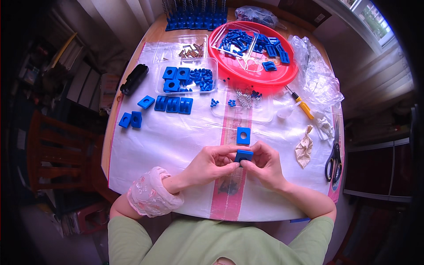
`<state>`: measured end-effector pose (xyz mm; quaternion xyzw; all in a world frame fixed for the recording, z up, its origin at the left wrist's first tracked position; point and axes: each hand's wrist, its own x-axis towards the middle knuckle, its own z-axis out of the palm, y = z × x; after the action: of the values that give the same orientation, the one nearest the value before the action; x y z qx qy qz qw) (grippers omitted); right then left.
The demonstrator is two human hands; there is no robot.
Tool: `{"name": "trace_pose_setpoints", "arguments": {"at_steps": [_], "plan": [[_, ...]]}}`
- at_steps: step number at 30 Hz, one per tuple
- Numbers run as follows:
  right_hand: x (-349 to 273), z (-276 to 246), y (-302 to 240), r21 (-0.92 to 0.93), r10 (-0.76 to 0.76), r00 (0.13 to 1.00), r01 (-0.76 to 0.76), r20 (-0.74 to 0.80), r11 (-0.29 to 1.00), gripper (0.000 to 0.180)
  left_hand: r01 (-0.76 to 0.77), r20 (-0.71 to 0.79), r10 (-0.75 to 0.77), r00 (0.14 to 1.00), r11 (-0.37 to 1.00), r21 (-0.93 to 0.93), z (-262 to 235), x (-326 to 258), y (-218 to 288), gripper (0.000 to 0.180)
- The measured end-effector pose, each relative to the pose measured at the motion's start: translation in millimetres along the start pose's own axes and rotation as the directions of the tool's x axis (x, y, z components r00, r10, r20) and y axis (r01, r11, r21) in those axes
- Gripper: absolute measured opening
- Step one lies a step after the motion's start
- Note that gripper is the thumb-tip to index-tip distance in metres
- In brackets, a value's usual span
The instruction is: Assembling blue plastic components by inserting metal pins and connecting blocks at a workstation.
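Between my two hands, low over the front middle of the table, is a small blue square plastic block (244, 156). My left hand (211, 162) pinches its left side with thumb and fingers. From the other side my right hand (265, 165) grips it too, the thumb at its near edge. Just beyond the fingers lies a blue square plate with a round hole (243, 135), flat on the cloth. Farther left stand several blue blocks in a row (173, 105), with a few loose blue blocks (136, 119) beside them.
Clear plastic boxes hold blue parts (201, 79) and brass-coloured pieces (192, 51). A red round tray (287, 79) of blue parts stands behind. At right lie a yellow-handled screwdriver (304, 108), crumpled paper (304, 148) and black-handled scissors (334, 165). A black case (134, 79) lies left.
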<state>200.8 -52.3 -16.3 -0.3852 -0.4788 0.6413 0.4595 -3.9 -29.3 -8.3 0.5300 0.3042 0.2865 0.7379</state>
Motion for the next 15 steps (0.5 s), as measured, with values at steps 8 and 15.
{"name": "trace_pose_setpoints", "arguments": {"at_steps": [8,15], "plan": [[-4,-12,-6,0.048,0.168,0.984,-0.17,0.052,0.984,0.006,-0.061,-0.016,0.061,0.998,0.998,0.007,2,1,-6,0.046],[-4,-5,-5,0.05,0.074,0.997,-0.076,0.037,0.996,0.009,-0.066,0.005,0.066,0.998,0.995,0.077,2,-1,-2,0.047]]}}
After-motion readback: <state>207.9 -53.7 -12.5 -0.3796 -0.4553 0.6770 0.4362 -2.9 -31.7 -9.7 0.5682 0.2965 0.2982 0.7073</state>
